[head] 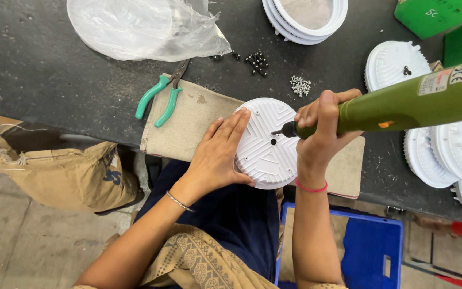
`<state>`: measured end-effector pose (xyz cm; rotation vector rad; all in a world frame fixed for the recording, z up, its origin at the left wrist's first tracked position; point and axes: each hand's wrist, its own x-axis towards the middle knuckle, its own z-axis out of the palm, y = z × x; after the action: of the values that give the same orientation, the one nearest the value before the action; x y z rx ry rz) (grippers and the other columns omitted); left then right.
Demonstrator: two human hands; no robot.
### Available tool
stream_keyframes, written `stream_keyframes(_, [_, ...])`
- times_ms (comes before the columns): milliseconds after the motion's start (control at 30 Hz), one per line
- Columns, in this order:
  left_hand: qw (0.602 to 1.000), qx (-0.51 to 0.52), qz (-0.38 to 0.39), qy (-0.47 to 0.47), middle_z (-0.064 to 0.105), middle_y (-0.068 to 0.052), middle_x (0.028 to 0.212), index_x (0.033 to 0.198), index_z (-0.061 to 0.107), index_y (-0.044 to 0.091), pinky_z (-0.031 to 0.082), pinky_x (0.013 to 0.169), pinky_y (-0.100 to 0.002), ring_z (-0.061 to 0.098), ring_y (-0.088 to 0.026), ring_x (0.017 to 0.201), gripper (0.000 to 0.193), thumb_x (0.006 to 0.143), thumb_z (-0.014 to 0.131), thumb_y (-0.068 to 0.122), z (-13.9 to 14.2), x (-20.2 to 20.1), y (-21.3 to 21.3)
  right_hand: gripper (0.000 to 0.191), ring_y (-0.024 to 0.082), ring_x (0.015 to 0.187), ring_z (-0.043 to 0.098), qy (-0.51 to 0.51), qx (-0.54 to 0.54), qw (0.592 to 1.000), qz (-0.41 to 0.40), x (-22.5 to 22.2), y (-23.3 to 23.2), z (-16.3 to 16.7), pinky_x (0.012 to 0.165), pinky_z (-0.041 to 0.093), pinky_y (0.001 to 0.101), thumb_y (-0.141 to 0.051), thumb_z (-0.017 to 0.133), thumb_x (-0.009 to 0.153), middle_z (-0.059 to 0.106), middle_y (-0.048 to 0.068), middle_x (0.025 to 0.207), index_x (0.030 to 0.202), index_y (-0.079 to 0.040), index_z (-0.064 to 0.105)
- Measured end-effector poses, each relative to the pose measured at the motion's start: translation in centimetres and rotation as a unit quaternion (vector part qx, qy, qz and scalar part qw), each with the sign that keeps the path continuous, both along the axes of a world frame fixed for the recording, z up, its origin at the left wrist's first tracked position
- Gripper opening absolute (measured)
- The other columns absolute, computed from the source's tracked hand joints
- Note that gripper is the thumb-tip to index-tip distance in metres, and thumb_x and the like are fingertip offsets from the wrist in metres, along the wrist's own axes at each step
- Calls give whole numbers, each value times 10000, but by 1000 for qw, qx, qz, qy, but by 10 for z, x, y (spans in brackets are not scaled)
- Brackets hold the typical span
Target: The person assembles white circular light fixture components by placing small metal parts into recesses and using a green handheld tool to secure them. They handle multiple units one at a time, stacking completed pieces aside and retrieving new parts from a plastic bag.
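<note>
1. Dark, speckled worktop (38,64) carried everything in view, running across the upper frame above the seated person's lap.
2. Tan cloth pad (188,126) lay at the bench's near edge, under the work.
3. Clear plastic bag (145,27) lay crumpled at the far side, well apart from both hands.
4. Green electric screwdriver (402,101) lay with its long axis nearly horizontal, body out to the right, tip pointing left and slightly down onto the disc's ribbed face, just beside a dark centre hole.
5. White round housing (266,144) rested ribbed side up on the cloth pad, directly between the hands; it lay left of the driver's grip, along the tool's axis.
6. Further white housings (445,152) lay overlapping at right, and white rings (306,18) were stacked at the top edge.
7. Left hand (217,152) lay flat and spread on the housing's left part, pressing rather than clasping.
8. Right hand (322,126) was clenched around the screwdriver near its nose; it was the hand nearer the tip.
9. Teal-handled pliers (161,96) lay partly on the pad's far left corner.
10. Black screws (256,61) and silver screws (299,84) sat in small heaps beyond the housing.
</note>
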<state>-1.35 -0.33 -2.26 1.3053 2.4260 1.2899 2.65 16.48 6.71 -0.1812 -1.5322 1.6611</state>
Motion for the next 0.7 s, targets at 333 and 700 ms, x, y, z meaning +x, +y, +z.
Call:
stream_keyframes(333, [1000,5,-2,-9,330,-186,1613,1583,167,34,233,1227,-475,360,-321,1477,1506,390,969,481,-1,-6,4,154,103,503,442,-26,25,999,1,-12,-1,-10,558,464,285,-38,584,1042,453,21,663,957,-57,457])
stream_keyframes(700, [1000,-4,-4,5,347,-195,1595,1575,192,32,229,1219,-487,352,-331,1480,1491,398,981,495,6,7,1,193,103,528,449,-31,-36,997,53,-12,16,7,543,448,296,-41,615,1038,469,22,648,891,-43,488])
